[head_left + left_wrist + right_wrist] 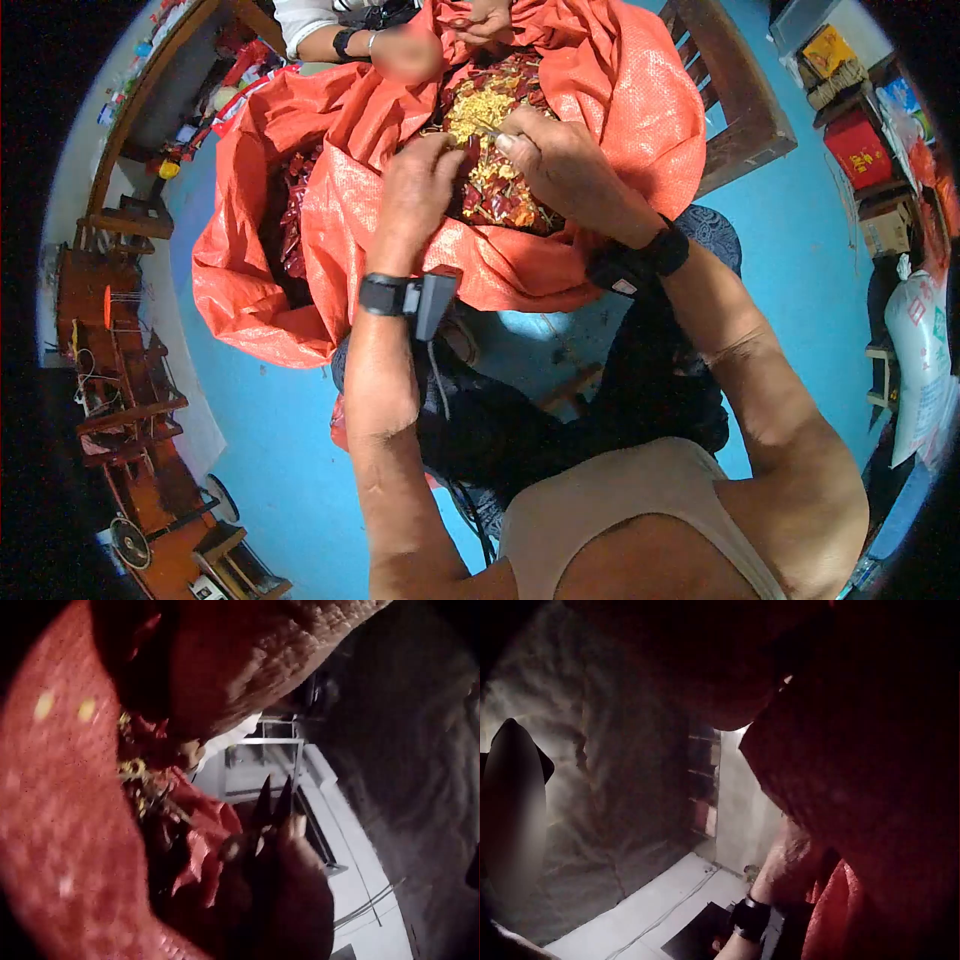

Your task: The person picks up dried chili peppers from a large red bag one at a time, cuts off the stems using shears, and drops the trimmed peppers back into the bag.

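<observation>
My right hand (565,170) holds a small pair of scissors (264,806) over the sack; their two dark blades stand apart in the left wrist view. Facing it, my left hand (412,190) has its fingers bent around a dark red dried chili (470,158) at the fingertips. Below both hands lies a heap of dried chilies (515,205) with yellow seeds and bits (475,105) scattered on top. The heap fills an orange-red woven sack (630,90) whose edge is rolled down. The right wrist view is mostly dark and hides the right fingers.
Another person's hands (487,20) are at the far side of the sack. More dried chilies (293,215) lie in a sack opening at the left. A wooden chair (745,120) stands at the right, and a white filled bag (915,350) leans by shelves on the blue floor (270,450).
</observation>
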### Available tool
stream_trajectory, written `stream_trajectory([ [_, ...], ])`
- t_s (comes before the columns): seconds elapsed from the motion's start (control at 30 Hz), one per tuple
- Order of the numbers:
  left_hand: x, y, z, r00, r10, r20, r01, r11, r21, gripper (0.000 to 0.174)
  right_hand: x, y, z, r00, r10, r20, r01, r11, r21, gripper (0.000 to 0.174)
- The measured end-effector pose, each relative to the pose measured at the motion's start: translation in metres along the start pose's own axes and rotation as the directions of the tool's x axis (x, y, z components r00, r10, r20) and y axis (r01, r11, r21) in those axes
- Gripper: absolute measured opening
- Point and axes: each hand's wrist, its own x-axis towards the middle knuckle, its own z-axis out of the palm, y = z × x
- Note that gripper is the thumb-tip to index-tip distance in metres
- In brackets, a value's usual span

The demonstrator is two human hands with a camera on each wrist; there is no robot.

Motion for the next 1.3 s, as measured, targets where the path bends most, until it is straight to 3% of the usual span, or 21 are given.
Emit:
stream_trajectory([
  [0.1, -0.001, 0.006, 0.018, 0.991, -0.080, 0.105, 0.044, 0.950, 0.309, 0.019, -0.001, 0.005, 0.001, 1.000, 0.009, -0.017, -0.009, 1.000, -0.013, 0.018],
  [0.2, 0.002, 0.005, 0.018, 0.992, -0.075, 0.099, 0.039, 0.945, 0.325, 0.018, -0.001, 0.009, -0.004, 1.000, -0.007, -0.023, 0.007, 1.000, -0.013, 0.018],
  [0.23, 0.003, 0.005, 0.017, 0.997, -0.048, 0.054, 0.033, 0.967, 0.253, 0.013, -0.002, 0.010, -0.005, 1.000, -0.025, -0.018, 0.025, 1.000, 0.001, 0.017],
  [0.33, 0.001, 0.002, 0.009, 0.974, -0.210, 0.088, 0.226, 0.944, -0.242, 0.007, -0.001, 0.012, -0.003, 0.987, -0.088, -0.132, 0.084, 0.996, -0.040, 0.022],
  [0.37, 0.000, -0.002, 0.008, 0.973, -0.209, 0.093, 0.226, 0.944, -0.240, 0.007, -0.002, 0.012, -0.004, 0.987, -0.084, -0.135, 0.079, 0.996, -0.038, 0.022],
  [0.43, 0.000, -0.001, 0.005, 0.979, -0.199, -0.042, 0.189, 0.966, -0.177, 0.009, -0.001, 0.007, -0.008, 0.993, -0.064, -0.099, 0.066, 0.998, 0.014, 0.022],
  [0.5, -0.001, -0.001, 0.005, 0.973, -0.231, 0.029, 0.232, 0.967, -0.107, 0.013, -0.001, 0.008, -0.005, 0.994, 0.000, -0.107, 0.006, 0.999, 0.052, 0.023],
  [0.57, -0.003, -0.002, 0.014, 0.973, -0.178, 0.145, 0.176, 0.984, 0.030, 0.018, -0.001, 0.012, 0.001, 0.993, 0.061, -0.105, -0.052, 0.995, 0.089, 0.023],
  [0.63, -0.004, 0.005, 0.018, 0.941, -0.253, 0.224, 0.251, 0.967, 0.038, 0.022, 0.000, 0.016, 0.003, 0.987, -0.093, -0.134, 0.088, 0.995, -0.043, 0.023],
  [0.7, -0.006, 0.005, 0.022, 0.978, -0.032, 0.205, 0.016, 0.997, 0.079, 0.021, -0.001, 0.017, 0.004, 0.991, -0.043, -0.130, 0.045, 0.999, 0.014, 0.022],
  [0.77, -0.007, 0.003, 0.019, 0.965, -0.074, 0.253, 0.057, 0.996, 0.075, 0.020, -0.001, 0.016, 0.003, 0.992, 0.008, -0.124, 0.002, 0.997, 0.076, 0.021],
  [0.87, -0.011, 0.001, 0.006, 0.923, -0.034, 0.383, 0.066, 0.995, -0.073, 0.031, -0.002, 0.015, 0.002, 0.987, -0.072, -0.144, 0.074, 0.997, 0.008, 0.020],
  [0.97, -0.018, 0.008, 0.002, 0.901, 0.021, 0.433, 0.032, 0.993, -0.113, 0.026, -0.003, 0.014, 0.002, 0.994, 0.027, -0.107, -0.014, 0.992, 0.125, 0.020],
  [1.03, -0.019, 0.006, 0.007, 0.908, 0.073, 0.413, -0.033, 0.994, -0.103, 0.022, -0.002, 0.012, 0.002, 0.995, 0.027, -0.094, -0.014, 0.991, 0.136, 0.020],
  [1.1, -0.018, 0.006, 0.010, 0.918, -0.016, 0.396, -0.018, 0.996, 0.083, 0.022, -0.002, 0.012, 0.004, 0.994, 0.058, -0.088, -0.046, 0.990, 0.131, 0.020],
  [1.13, -0.017, 0.009, 0.010, 0.953, -0.021, 0.302, -0.010, 0.995, 0.100, 0.020, -0.002, 0.012, 0.004, 0.993, 0.089, -0.080, -0.079, 0.989, 0.125, 0.020],
  [1.17, -0.016, 0.009, 0.011, 0.954, -0.019, 0.299, -0.011, 0.995, 0.099, 0.020, -0.002, 0.012, 0.003, 0.993, 0.086, -0.080, -0.076, 0.990, 0.122, 0.020],
  [1.2, -0.013, 0.010, 0.013, 0.977, -0.106, 0.186, 0.134, 0.980, -0.145, 0.019, -0.001, 0.011, 0.001, 0.993, 0.101, -0.068, -0.090, 0.985, 0.147, 0.020],
  [1.23, -0.011, 0.010, 0.013, 0.971, -0.218, 0.095, 0.237, 0.888, -0.393, 0.017, 0.000, 0.010, -0.001, 0.992, 0.115, -0.056, -0.104, 0.980, 0.171, 0.020],
  [1.27, -0.010, 0.011, 0.012, 0.944, -0.309, 0.114, 0.321, 0.783, -0.533, 0.017, 0.000, 0.007, -0.003, 0.992, 0.111, -0.056, -0.100, 0.980, 0.169, 0.020],
  [1.3, -0.009, 0.015, 0.010, 0.945, -0.307, 0.110, 0.317, 0.784, -0.533, 0.017, 0.000, 0.004, -0.004, 0.987, 0.153, -0.048, -0.142, 0.972, 0.186, 0.021],
])
